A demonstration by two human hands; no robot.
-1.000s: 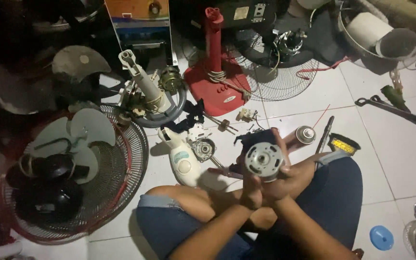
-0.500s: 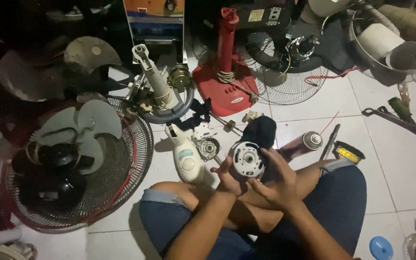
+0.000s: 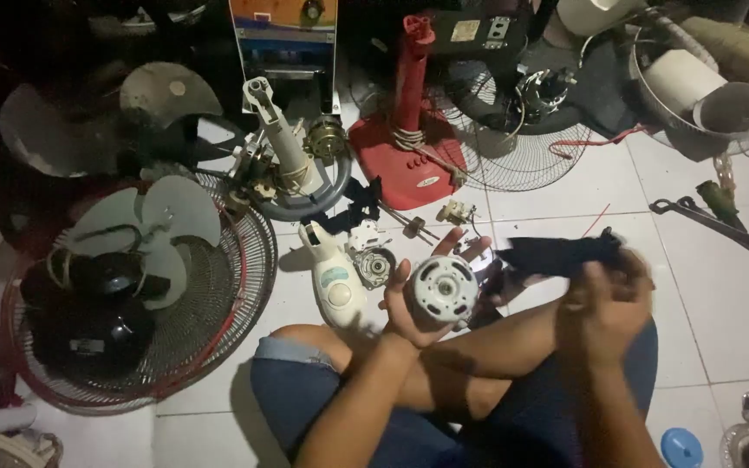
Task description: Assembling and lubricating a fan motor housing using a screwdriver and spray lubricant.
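Note:
My left hand holds a round silver-grey fan motor above my crossed legs, its flat face turned up. To the right, my right hand grips a black plastic cover piece and is blurred by motion. A white fan housing part lies on the tiles just left of the motor, with a small round metal part beside it.
A fan guard with white blades and a black motor lies at left. A red fan base with its column stands ahead, beside a wire grille. A wrench lies at right; a blue cap sits at lower right.
Both hands were together on the motor. Now my right hand has pulled away to the right with the black cover, and my left hand alone keeps the motor.

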